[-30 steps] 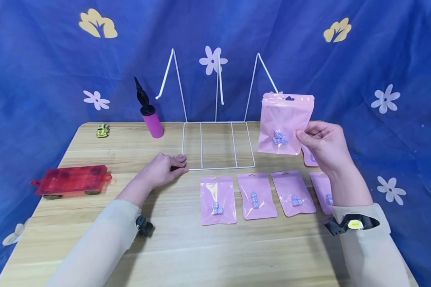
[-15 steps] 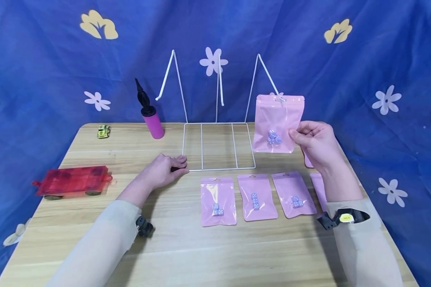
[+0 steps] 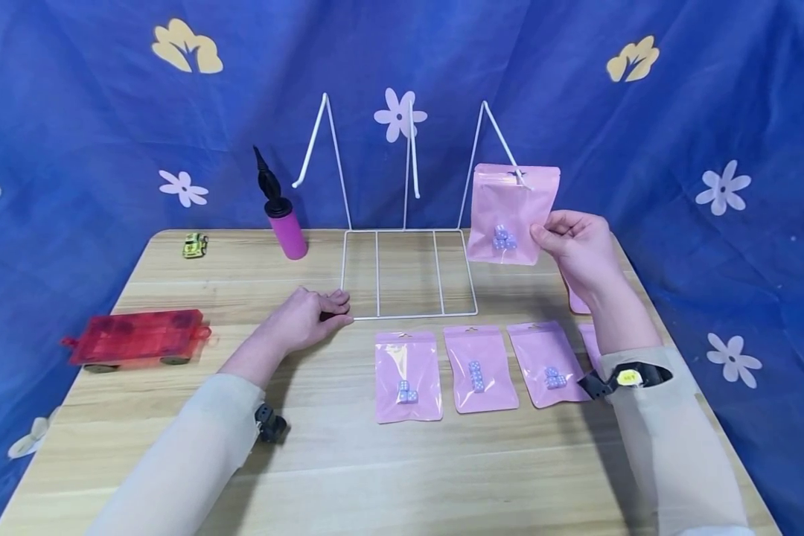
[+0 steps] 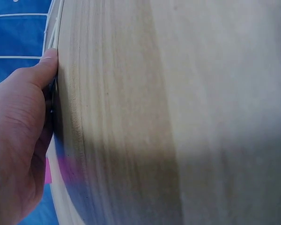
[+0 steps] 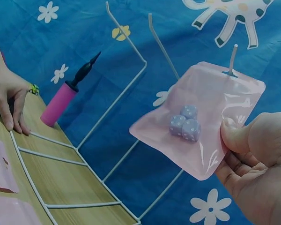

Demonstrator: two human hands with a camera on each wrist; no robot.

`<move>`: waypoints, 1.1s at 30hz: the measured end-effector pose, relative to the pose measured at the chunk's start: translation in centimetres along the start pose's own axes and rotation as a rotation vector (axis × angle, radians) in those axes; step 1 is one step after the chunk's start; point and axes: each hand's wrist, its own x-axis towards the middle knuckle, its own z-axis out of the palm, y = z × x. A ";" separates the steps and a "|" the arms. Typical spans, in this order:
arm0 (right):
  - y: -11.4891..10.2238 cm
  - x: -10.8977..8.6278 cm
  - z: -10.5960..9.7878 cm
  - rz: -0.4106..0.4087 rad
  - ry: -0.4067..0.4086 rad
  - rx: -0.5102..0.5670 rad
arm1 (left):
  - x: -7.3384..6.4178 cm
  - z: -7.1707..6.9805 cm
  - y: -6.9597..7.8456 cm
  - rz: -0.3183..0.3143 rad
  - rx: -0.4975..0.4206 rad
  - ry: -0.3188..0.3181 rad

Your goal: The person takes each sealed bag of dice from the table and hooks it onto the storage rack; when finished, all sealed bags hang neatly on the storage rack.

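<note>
My hands are well apart. My left hand (image 3: 304, 318) grips the near left corner of the white rack (image 3: 377, 275), thumb and fingers at the wire. With my right hand (image 3: 579, 249) I pinch a pink bag (image 3: 509, 197) by its side edge, thumb in front, with a little heap of dice (image 5: 187, 125) inside. Up and left of those fingertips, the rack's right hook (image 3: 501, 138) pokes through the hole at the bag's top. Between my hands and nearer me, three more bags (image 3: 462, 380) lie in a row on the table (image 3: 388, 476); two others (image 3: 578, 302) show partly from behind my right arm. Beyond my left hand stands a pump (image 3: 288, 234), a toy car (image 3: 195, 245) to its left; a red wagon (image 3: 137, 336) sits left of that hand. Blue cloth (image 3: 710, 112) hangs beyond both hands.
</note>
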 end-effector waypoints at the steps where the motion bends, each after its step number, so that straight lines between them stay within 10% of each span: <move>1: 0.0 0.3 0.1 -0.001 0.007 -0.014 | 0.0 0.0 0.0 -0.002 -0.001 0.000; 13: -0.1 4.3 1.3 -0.024 0.114 -0.222 | -0.1 0.0 0.0 -0.023 0.003 -0.004; 33: 1.0 9.6 2.8 0.059 0.180 -0.146 | -0.3 -0.2 0.3 -0.033 0.001 -0.018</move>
